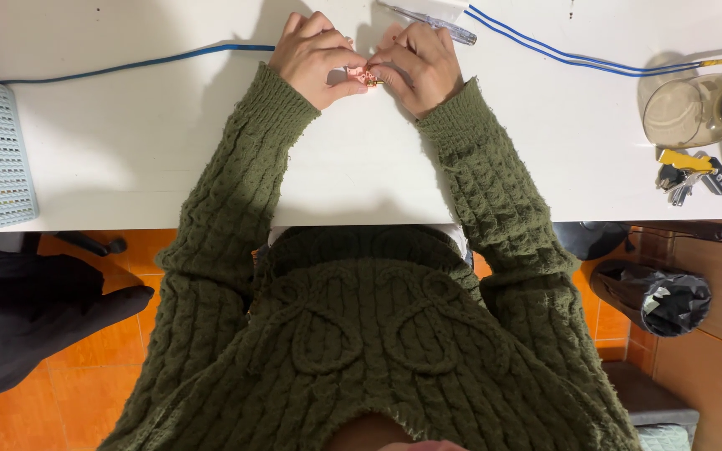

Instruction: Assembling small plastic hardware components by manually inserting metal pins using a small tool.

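Both hands met at the far middle of the white table (127,142): left hand (315,57) and right hand (421,65) pinched together on a small brass-coloured part (368,78). Mid fine fitting, likely; a steady fingertip grip seemed needed. Screwdriver (432,23) lay just beyond.

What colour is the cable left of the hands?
Blue cable, clearest in the head view.

Keys (691,175), glass jug (699,108), blue cable (139,63)
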